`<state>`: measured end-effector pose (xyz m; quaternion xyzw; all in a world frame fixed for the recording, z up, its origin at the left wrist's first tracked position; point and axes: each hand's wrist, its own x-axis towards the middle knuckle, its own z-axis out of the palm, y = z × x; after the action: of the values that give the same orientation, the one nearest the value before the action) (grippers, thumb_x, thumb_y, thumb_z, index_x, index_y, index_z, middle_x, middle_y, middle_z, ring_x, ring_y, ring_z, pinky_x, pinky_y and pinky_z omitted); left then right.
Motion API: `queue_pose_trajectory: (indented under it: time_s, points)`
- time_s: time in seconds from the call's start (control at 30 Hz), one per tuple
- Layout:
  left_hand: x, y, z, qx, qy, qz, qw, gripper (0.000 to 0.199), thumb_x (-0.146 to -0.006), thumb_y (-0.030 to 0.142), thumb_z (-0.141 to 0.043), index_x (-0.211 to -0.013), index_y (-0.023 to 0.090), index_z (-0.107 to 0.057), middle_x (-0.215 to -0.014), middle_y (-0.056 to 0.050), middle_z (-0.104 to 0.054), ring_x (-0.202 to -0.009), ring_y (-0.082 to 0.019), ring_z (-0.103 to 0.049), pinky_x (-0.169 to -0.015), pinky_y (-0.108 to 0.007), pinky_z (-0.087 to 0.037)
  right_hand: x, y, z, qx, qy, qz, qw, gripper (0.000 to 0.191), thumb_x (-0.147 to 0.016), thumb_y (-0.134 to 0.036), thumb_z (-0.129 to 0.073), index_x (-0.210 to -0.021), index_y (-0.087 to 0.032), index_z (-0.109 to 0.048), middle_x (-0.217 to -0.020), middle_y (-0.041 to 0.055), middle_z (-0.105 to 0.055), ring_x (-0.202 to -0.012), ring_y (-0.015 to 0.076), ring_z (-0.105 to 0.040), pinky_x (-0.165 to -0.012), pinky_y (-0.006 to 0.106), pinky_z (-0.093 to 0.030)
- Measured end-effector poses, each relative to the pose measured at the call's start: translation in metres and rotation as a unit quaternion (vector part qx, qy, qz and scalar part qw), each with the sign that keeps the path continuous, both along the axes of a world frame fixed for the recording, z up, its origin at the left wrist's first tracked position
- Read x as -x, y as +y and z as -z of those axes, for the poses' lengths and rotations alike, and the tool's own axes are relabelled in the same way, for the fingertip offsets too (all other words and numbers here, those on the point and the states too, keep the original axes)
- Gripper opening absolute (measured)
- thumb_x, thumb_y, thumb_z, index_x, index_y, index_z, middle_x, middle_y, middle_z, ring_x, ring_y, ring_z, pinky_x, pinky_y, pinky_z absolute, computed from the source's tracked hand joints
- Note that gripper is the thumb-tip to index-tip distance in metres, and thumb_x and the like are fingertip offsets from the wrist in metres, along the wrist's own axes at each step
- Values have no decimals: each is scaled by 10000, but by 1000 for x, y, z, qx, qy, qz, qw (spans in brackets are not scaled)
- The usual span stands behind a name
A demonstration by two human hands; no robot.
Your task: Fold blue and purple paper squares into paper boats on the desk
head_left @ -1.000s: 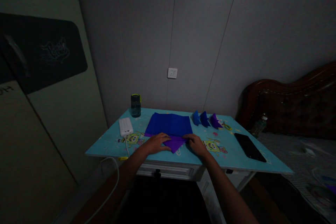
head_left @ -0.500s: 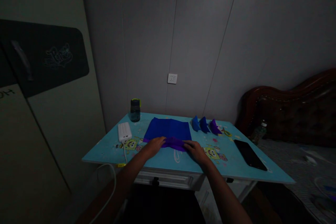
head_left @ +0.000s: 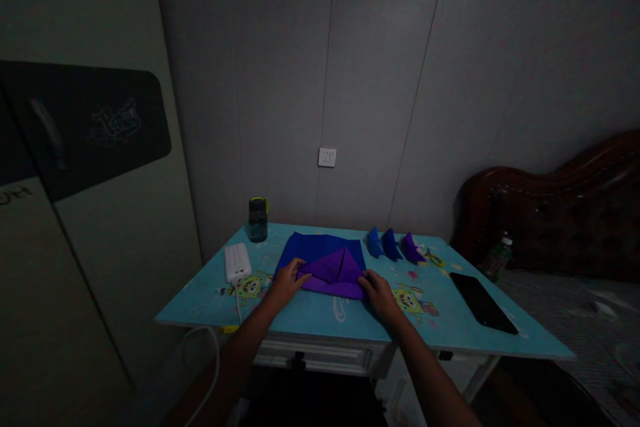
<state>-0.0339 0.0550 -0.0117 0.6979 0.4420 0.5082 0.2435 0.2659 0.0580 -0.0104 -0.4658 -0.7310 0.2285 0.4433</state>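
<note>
A purple sheet of paper (head_left: pixel 325 268), folded to a peak with a flat band along its near edge, is held between my two hands. My left hand (head_left: pixel 290 279) pinches its left end, thumb on top. At the right end, my right hand (head_left: pixel 377 292) grips the corner between thumb and fingers. Beneath and behind the folded paper lie blue sheets of paper (head_left: pixel 313 243). Farther right, three small folded paper boats stand in a row: a light blue boat (head_left: pixel 374 243), a dark blue boat (head_left: pixel 391 245) and a purple boat (head_left: pixel 411 249).
On the light blue desk (head_left: pixel 210 300) stand a dark water bottle (head_left: pixel 258 221) and a white power bank (head_left: pixel 237 262) with a cable at left. Yellow-handled scissors (head_left: pixel 436 259) lie right of the boats, and a black tablet (head_left: pixel 483 302) near the right edge.
The purple paper went from a low bunched strip to a raised, peaked shape facing me. Both hands still grip its ends, slightly farther apart. The head view has tilted up a little.
</note>
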Motion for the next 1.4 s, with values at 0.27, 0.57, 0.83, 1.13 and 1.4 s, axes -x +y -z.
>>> queue_pose_trajectory:
  time_s: [0.27,0.57,0.83,1.13,1.4]
  points:
    - [1,-5,-7,49,-89,67,993,431,-812,496,-615,-1077,158,-581,-973,-89,-728,-862,-208,-705,-741,-300,-555,3,-4,-6,30,47,-26,998,362,-859,-519,-541,-863,-173,-646,-799,39,-678,-737,203,-592,-694,295,-451]
    - [2,-5,-8,46,-69,27,996,433,-836,487,-612,-1118,169,-693,-1054,-80,-748,-1023,-270,-677,-899,-389,-537,7,-8,-6,79,75,-57,992,362,-807,-526,-622,-930,-186,-626,-655,-27,-574,-586,150,-503,-549,259,-382]
    - [4,-4,-11,13,-62,-8,998,451,-858,446,-581,-1216,188,-676,-1029,-76,-752,-922,-249,-693,-851,-410,-560,10,-5,0,91,119,-69,986,384,-745,-557,-692,-822,-203,-565,-577,-59,-526,-509,116,-458,-481,227,-316]
    - [-1,-1,-6,-22,-109,-76,991,354,-809,437,-643,-1040,173,-687,-977,-84,-733,-906,-219,-694,-789,-321,-558,7,-7,-11,67,84,-65,992,415,-770,-554,-656,-882,-172,-776,-930,118,-765,-921,310,-680,-877,422,-493]
    - [0,0,-6,-13,-124,-96,988,261,-752,418,-693,-836,172,-719,-800,-57,-743,-736,-208,-693,-688,-307,-561,-1,-10,-11,25,82,-89,992,418,-807,-420,-546,-1106,-212,-751,-1185,99,-713,-1160,336,-615,-1063,555,-369]
